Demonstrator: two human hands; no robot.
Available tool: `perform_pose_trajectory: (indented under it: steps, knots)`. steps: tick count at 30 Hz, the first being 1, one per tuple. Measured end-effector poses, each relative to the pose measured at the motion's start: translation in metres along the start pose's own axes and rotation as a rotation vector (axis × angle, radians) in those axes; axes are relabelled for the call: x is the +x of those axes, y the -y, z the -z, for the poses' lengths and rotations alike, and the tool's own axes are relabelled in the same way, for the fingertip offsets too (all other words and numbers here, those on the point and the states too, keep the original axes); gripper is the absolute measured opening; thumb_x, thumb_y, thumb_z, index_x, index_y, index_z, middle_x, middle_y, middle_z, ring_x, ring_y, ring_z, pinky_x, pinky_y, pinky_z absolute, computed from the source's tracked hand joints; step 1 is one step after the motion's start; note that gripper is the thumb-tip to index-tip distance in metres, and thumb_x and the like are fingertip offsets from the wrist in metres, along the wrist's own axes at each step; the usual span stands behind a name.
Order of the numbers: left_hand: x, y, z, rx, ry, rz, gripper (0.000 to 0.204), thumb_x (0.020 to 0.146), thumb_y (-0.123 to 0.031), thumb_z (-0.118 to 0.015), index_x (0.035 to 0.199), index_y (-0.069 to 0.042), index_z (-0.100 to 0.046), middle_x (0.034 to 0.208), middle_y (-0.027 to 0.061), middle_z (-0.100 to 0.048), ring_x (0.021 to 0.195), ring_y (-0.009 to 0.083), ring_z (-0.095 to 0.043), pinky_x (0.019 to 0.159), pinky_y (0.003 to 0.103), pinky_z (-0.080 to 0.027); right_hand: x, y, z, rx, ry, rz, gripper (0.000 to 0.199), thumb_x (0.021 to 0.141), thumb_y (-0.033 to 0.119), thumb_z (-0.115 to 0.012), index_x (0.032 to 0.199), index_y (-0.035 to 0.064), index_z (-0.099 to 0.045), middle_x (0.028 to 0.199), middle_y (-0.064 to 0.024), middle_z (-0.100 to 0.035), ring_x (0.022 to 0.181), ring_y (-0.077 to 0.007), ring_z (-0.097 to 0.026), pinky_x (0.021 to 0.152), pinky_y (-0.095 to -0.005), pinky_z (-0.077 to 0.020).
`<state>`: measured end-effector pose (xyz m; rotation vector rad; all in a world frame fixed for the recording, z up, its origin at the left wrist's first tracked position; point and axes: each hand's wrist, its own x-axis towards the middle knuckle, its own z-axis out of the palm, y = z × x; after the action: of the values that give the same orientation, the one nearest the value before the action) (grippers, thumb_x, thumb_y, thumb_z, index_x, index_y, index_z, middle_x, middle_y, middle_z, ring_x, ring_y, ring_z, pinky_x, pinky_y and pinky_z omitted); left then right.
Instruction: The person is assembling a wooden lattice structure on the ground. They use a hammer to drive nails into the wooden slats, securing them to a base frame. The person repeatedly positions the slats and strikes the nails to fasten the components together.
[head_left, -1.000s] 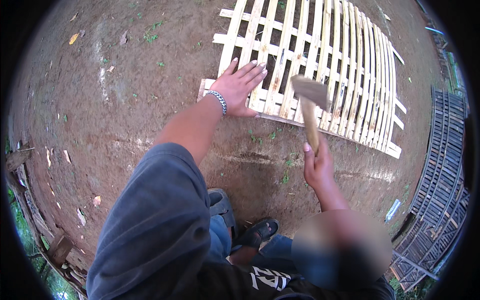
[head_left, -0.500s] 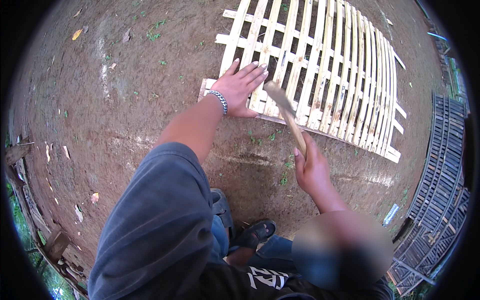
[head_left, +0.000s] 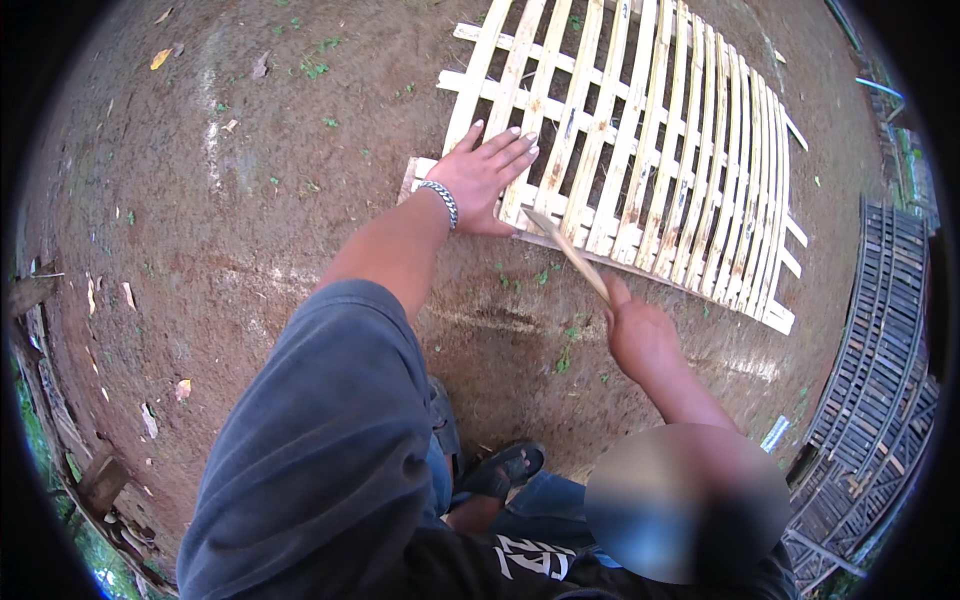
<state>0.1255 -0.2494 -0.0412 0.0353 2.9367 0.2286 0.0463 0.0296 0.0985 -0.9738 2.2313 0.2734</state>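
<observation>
A slatted panel of pale bamboo strips [head_left: 641,190] lies on the ground ahead, its lengthwise slats crossing several crosspieces. My left hand [head_left: 482,182] presses flat on its near left corner, fingers spread, thumb along the near edge. A chain bracelet circles that wrist. My right hand [head_left: 640,335] is closed round the wooden handle of a hammer [head_left: 574,252]. The hammer's head is down at the near crosspiece, just right of my left thumb; its outline is hard to make out, and I cannot tell whether it touches the slats.
Brown bare soil [head_left: 300,200] with small weeds and dry leaves surrounds the panel. Far right stands a dark slatted structure [head_left: 868,340]. Old timber pieces [head_left: 105,480] lie along the left edge. My sandalled foot [head_left: 505,470] is below, near the lower middle.
The hammer has swung down onto or close to the panel's near edge, and my right hand has shifted slightly right and down. My left hand stays at the corner.
</observation>
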Motion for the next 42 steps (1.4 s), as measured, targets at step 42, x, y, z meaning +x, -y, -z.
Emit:
perform_pose_trajectory:
  steps: [42]
  knots:
    - [-0.008,0.003,0.003,-0.006,-0.005,-0.001,0.117,0.080,-0.075,-0.065,0.165,-0.007,-0.024,0.173,0.0103,-0.023,0.161,0.0238,-0.014,0.131,0.053,-0.011,0.009,0.017,-0.024,0.266,-0.495,0.111,0.041,0.105,0.019,-0.059,0.142,0.0058,-0.046,0.095,-0.0223,-0.073,0.075,-0.0367,-0.073,0.071,-0.0493,-0.0619]
